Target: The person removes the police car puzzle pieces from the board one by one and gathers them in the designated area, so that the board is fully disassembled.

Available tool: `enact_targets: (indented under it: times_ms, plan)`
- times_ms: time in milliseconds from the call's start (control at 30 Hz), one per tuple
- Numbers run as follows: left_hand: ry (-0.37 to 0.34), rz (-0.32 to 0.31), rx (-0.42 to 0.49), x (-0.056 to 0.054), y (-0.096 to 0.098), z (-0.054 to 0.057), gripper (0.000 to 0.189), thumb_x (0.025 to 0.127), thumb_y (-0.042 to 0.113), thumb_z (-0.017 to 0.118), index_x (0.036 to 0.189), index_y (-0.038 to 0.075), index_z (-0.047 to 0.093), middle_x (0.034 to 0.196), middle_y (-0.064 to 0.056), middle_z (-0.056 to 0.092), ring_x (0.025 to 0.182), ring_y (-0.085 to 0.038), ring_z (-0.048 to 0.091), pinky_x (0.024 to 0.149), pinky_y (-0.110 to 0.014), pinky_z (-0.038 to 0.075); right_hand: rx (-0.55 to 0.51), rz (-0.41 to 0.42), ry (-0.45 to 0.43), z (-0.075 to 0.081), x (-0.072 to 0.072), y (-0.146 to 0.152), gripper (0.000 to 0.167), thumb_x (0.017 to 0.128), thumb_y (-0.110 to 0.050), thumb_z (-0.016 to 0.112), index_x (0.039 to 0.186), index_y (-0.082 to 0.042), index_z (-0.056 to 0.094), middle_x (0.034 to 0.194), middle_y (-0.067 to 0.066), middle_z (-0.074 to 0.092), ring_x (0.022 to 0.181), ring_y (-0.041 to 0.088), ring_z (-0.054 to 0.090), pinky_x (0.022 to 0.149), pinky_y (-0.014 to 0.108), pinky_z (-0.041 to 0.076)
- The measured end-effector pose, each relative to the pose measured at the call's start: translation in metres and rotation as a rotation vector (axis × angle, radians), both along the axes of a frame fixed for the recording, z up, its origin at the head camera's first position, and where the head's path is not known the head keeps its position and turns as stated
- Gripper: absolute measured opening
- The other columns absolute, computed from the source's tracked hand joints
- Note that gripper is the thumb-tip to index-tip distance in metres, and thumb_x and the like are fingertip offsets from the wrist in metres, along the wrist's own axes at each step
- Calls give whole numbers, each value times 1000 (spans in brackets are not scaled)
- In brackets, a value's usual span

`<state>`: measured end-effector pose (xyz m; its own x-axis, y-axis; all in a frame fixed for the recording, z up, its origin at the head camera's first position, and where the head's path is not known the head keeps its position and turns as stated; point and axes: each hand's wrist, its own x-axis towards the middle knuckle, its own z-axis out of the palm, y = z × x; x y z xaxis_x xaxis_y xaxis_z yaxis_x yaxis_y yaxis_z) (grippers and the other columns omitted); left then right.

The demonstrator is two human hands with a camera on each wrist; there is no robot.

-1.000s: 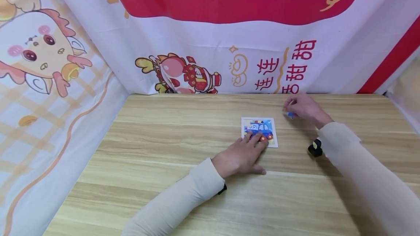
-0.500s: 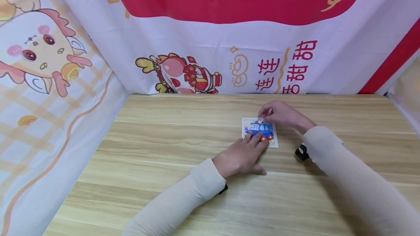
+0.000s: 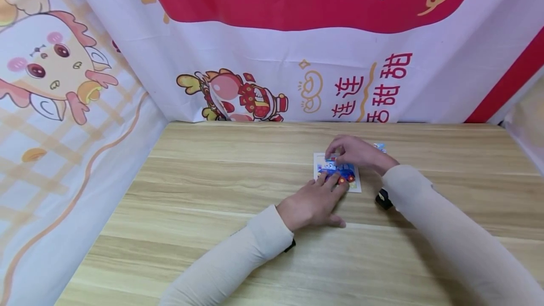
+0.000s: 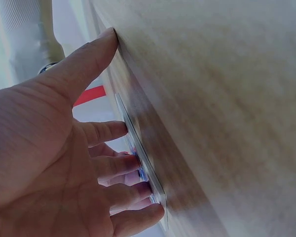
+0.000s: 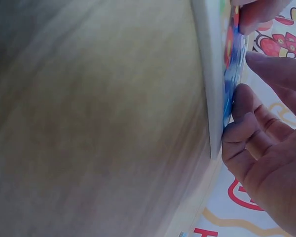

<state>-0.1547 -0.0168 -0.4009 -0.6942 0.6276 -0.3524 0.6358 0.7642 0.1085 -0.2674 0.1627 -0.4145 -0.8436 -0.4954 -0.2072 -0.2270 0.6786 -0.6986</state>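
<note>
A white-framed jigsaw puzzle (image 3: 358,187) showing a blue cartoon car lies flat toward the back of the table. My left hand (image 3: 312,204) rests its spread fingertips on the near part of the picture, thumb out on the wood. In the left wrist view those straight fingers (image 4: 117,168) press along the board's edge. My right hand (image 3: 356,151) comes over the far edge, thumb and fingertips bent together at the top of the car, pinching a small puzzle piece mostly covered by the fingers. The right wrist view shows these fingertips (image 5: 242,96) right at the blue picture surface.
Another blue and white puzzle piece (image 3: 379,147) lies on the wooden table (image 3: 221,178) behind the right wrist. A printed cloth (image 3: 272,51) hangs along the table's back edge, and another patterned cloth (image 3: 55,155) covers the left side. Black wrist cameras (image 3: 384,199) sit under both sleeves.
My right hand has moved left from the loose pieces to the puzzle's top, leaving a piece visible behind the wrist. The left hand has stayed on the board.
</note>
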Motion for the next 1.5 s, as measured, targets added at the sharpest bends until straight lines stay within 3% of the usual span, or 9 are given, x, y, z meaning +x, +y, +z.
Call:
enact_targets:
  times_ms: [433,667,833,1500]
  plan:
    - [1,7,-11,-1,2,-1,87,96,62,66,164,21,31,175,-9,22,161,-36,24,126,-48,35,20,46,-22,-1,-3,-3,28,94,4,63,110,-14,77,128,15,59,120,36,55,108,59,43]
    - [2,6,-20,-1,2,-1,87,96,63,66,164,21,30,175,-9,21,161,-35,24,125,-48,36,40,95,-13,0,-4,-4,24,95,5,62,109,-12,73,119,17,56,109,32,54,94,47,47]
    - [5,3,-23,-1,2,-1,88,96,63,66,165,21,30,175,-9,21,161,-35,24,125,-48,37,54,90,-26,2,-3,-4,25,94,4,62,110,-13,71,119,15,54,108,30,53,92,43,46]
    - [-2,8,-17,-1,1,-3,88,96,62,65,165,22,29,176,-9,20,161,-35,23,125,-48,36,44,93,77,-3,-1,-5,26,93,6,63,111,-12,70,112,15,59,103,29,57,90,45,49]
